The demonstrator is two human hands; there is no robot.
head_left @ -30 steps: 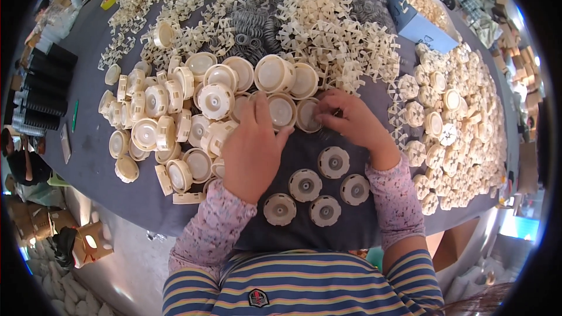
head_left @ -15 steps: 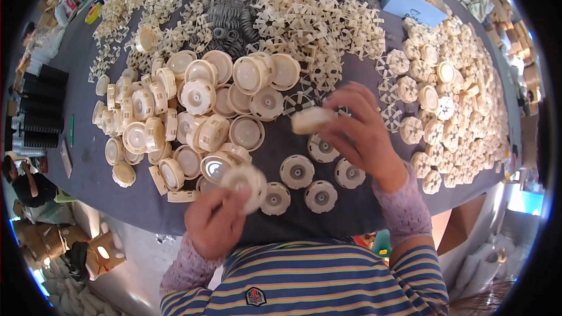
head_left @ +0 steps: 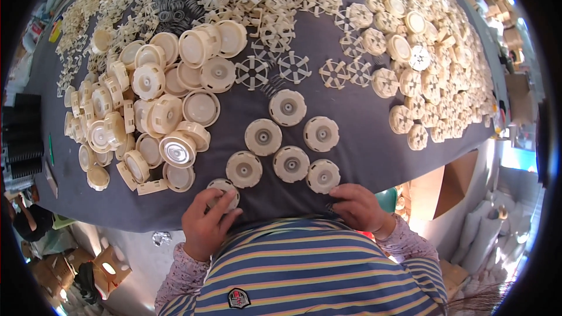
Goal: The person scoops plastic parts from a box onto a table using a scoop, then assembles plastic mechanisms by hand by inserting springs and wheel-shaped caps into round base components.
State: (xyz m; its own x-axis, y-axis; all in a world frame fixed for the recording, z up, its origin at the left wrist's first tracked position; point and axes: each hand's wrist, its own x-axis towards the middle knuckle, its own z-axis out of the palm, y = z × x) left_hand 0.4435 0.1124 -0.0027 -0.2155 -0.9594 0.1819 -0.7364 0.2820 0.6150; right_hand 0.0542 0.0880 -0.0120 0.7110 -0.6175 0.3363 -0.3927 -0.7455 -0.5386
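Cream round cap (head_left: pixel 223 190) down at 7 o'clock on the grey table (head_left: pixel 351 134), half buried under left hand (head_left: pixel 205 222), fingers curled loosely over it, so only the top edge visible. Right hand (head_left: pixel 357 208) at 5 o'clock, fingers bent onto the table edge just below another cap (head_left: pixel 323 175); anything pinched underneath impossible to make out. Six finished caps clustered dead centre. Heap of open cups (head_left: pixel 152 111) at 9 o'clock, spoked wheels (head_left: pixel 252 72) at 12, springs (head_left: pixel 175 9) at 11.
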